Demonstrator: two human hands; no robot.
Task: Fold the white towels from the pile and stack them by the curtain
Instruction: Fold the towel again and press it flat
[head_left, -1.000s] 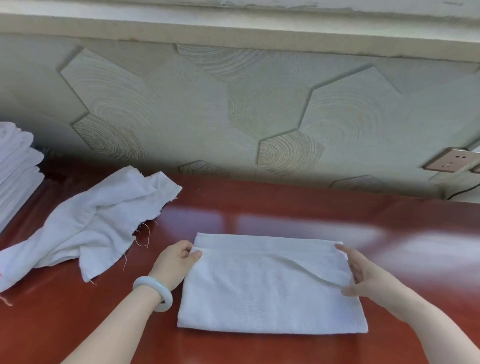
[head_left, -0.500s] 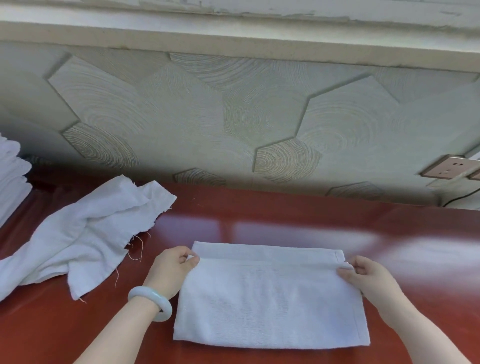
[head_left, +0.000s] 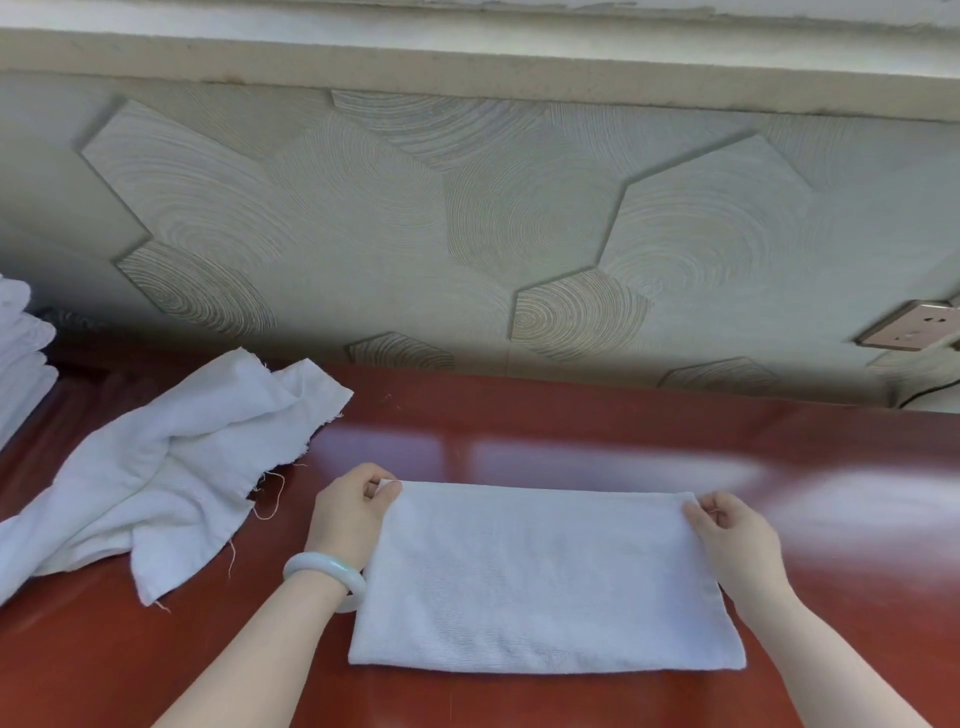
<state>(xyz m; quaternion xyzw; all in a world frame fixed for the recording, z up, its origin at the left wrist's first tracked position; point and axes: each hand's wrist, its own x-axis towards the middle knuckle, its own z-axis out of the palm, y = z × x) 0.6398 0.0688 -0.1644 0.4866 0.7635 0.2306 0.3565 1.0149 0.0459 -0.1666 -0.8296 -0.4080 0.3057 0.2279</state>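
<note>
Lying flat on the red surface (head_left: 623, 431): a folded white towel (head_left: 545, 577), far corners pinched in curled fingers of left hand (head_left: 350, 512) and right hand (head_left: 737, 540), fingertips partly hidden. Leftward, a crumpled towel (head_left: 171, 478); beyond, a towel stack (head_left: 21, 358) cut off at frame edge.

We see soft, bright daylight with hardly any shadow. Just beyond where the left hand (head_left: 353, 512) and right hand (head_left: 732, 538) pinch the towel (head_left: 540, 582), the glossy red table (head_left: 519, 410) throws back broad pale glare, smeared widest to the right of the grip. The towel's weave reads sharp. Far above the grip, the wall ledge (head_left: 467, 57) bows with the wide lens.
</note>
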